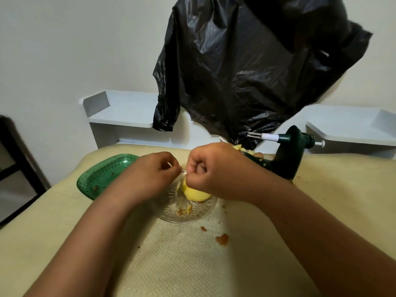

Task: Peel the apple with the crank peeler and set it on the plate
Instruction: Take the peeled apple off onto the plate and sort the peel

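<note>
A peeled yellow apple point(196, 195) rests on a clear cut-glass plate point(190, 216) in the middle of the table. My right hand point(214, 168) is curled over the top of the apple and grips it. My left hand point(153, 172) sits just left of it, fingers pinched close together at the apple's upper edge; what they pinch is hidden. The dark green crank peeler point(287, 153) stands behind my right hand, its white-sleeved fork shaft point(263, 136) pointing left with nothing on it.
A green plastic basket point(100, 174) lies to the left of the plate. Bits of peel point(221, 239) dot the yellow textured tablecloth point(171, 264). A black plastic bag point(246, 67) hangs behind the table over white shelves point(122, 112). More peel scraps lie at the peeler's base.
</note>
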Demonstrator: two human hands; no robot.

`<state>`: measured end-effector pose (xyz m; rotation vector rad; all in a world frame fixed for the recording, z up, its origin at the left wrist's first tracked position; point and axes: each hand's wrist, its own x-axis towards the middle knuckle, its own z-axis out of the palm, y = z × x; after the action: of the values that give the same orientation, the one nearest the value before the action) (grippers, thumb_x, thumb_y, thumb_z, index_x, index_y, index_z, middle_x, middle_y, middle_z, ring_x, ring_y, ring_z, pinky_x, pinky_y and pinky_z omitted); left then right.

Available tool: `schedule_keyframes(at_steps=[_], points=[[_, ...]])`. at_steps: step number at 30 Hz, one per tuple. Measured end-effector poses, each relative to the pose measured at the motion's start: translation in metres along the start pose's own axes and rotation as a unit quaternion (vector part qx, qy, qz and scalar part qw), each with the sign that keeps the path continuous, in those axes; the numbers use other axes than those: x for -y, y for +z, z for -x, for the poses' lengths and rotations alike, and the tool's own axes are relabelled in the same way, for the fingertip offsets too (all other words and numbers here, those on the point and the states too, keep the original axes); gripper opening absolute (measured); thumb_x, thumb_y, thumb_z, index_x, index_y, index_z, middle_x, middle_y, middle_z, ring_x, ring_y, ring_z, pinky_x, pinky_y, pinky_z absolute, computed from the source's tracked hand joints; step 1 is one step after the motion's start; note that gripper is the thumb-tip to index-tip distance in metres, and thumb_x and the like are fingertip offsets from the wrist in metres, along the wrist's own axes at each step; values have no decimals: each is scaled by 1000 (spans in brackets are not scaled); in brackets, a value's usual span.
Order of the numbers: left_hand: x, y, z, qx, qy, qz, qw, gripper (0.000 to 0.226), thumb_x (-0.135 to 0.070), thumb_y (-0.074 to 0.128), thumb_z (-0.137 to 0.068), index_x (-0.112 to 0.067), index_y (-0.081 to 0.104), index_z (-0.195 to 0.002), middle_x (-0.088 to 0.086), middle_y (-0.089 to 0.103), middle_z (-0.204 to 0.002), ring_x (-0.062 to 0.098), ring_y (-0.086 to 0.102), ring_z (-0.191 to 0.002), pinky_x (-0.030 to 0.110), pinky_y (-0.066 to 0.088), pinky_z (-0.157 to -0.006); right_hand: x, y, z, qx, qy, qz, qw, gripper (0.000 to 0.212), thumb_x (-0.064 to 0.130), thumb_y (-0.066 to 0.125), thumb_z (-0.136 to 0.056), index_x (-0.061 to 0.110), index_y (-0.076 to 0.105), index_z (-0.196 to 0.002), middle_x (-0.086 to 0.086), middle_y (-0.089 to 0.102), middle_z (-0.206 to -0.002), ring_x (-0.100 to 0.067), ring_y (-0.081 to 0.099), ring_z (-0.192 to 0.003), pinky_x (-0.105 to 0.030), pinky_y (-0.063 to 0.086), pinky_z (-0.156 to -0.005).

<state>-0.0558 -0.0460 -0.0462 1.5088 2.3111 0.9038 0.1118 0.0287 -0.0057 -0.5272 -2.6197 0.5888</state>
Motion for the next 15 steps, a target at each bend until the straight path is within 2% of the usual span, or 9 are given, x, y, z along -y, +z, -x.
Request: schedule_keyframes(at_steps=[3, 5, 8, 12, 15], points=[[2, 2, 8, -10, -2, -29, 1000, 17, -36, 60, -97, -30, 70, -110, -5, 65, -105, 10, 60, -88, 29, 42, -66, -8, 12, 6, -64, 63, -87, 992, 10, 16, 66, -80, 15, 66, -70, 14, 49, -44, -3, 42, -44, -17, 37, -47], [5, 5, 13, -5, -11, -73, 997, 26, -28, 61, -98, -24, 67, -123, 2, 63, -110, 15, 57, -90, 30, 41, -69, -19, 15, 14, -124, 127, -182, 967, 14, 16, 63, -79, 15, 63, -66, 11, 49, -45, -5, 43, -45, -25, 42, -50], [9, 8, 18, 6, -14, -100, 995, 33, -13, 61, -94, -17, 67, -127, 8, 66, -118, 21, 62, -97, 31, 47, -79, -36, 15, 25, -194, 185, -259, 928, 18, 16, 59, -82, 15, 61, -64, 1, 55, -51, -9, 51, -48, -30, 47, -50], [7, 6, 24, 22, -6, -109, 994, 40, -5, 64, -89, -19, 68, -127, 5, 63, -129, 22, 62, -111, 32, 51, -94, -58, 18, 40, -301, 195, -173, 917, 17, 14, 58, -87, 14, 61, -71, -14, 61, -63, -16, 53, -55, -36, 51, -54], [5, 6, 29, 54, 7, -122, 991, 42, -9, 64, -91, -24, 67, -130, 2, 59, -133, 20, 59, -118, 31, 47, -98, -75, 17, 43, -339, 203, -81, 915, 15, 16, 55, -94, 16, 57, -79, -9, 61, -67, -15, 53, -56, -30, 45, -50]])
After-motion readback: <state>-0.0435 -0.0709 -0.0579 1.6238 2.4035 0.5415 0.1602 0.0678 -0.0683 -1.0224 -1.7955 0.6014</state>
